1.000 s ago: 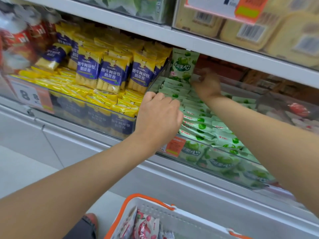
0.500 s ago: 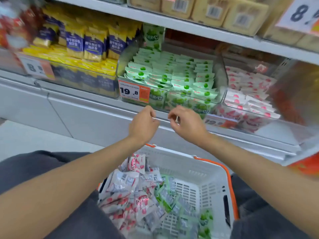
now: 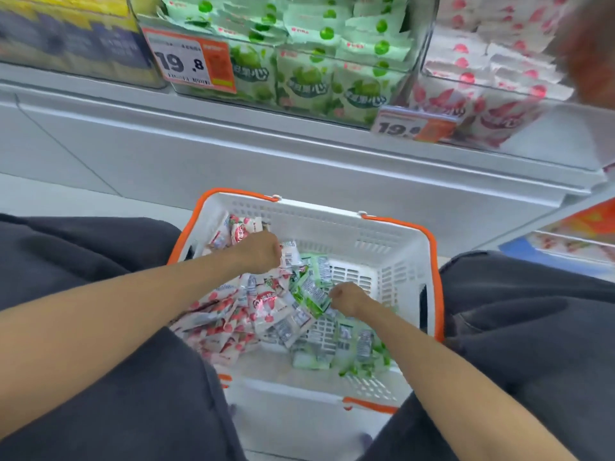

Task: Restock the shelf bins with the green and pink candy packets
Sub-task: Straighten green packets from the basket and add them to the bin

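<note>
Between my knees stands a white basket (image 3: 336,217) with orange handles. Pink candy packets (image 3: 233,317) are heaped in its left half, green candy packets (image 3: 352,347) in its right half. My left hand (image 3: 261,251) is down in the basket at the far left, fingers curled round a pink-and-white packet (image 3: 290,256). Nearer the middle, my right hand (image 3: 347,297) pinches a green packet (image 3: 311,294). Above, on the shelf, a clear bin of green packets (image 3: 316,48) stands beside a clear bin of pink packets (image 3: 482,71).
Orange price tags (image 3: 191,61) hang on the bin fronts. A bin of yellow and blue packets (image 3: 66,38) is at top left. A grey shelf base (image 3: 233,154) runs behind the basket. My dark-trousered legs (image 3: 83,261) flank it.
Both hands left the green shelf bin, came down past the shelf edge and went into the basket, where each took hold of a packet. My view tilted downward.
</note>
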Motion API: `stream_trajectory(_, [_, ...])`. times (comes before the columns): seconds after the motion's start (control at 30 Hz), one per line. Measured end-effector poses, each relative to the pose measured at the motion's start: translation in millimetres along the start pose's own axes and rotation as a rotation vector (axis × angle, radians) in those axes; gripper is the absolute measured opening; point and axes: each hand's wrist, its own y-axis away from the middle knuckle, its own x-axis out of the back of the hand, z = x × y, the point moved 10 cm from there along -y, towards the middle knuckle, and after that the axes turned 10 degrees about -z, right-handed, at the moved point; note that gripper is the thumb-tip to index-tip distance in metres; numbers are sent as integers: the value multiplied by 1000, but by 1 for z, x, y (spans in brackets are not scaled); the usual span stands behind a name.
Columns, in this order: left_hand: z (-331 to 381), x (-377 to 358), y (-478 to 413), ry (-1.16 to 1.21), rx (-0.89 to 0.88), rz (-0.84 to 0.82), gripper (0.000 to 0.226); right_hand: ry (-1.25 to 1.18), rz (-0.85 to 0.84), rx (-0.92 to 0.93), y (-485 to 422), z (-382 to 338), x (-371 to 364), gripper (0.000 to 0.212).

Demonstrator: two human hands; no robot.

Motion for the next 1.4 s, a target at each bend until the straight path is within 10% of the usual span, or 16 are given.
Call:
stream_trajectory(0.27, [-38,-16,-13,-98,125,-69,23,-158,-130,-10,-52,-5,-50,76])
stream_trajectory(0.53, [-47,-24,-17,-5,87,-70,12,95,93,49,-45,-15,-28,20])
stream_trajectory(0.73, [-23,-19,-11,83,80,-59,29,-23,286,178,5,-40,38,25])
stream_trajectory(0.87, [-1,-32,6,756,91,-175,63,-62,391,368,72,-96,97,16])
stream_trajectory(1.0, [38,-23,15,1195,-80,-279,68,-31,298,611,144,-146,96,9])
stream_trajectory(1.17, [53,8,25,1154,-195,-116,18,-366,433,606,189,-132,133,11])
stream_trajectory(1.4, [62,59,43,1200,-356,62,32,-711,137,532,170,-131,124,23])
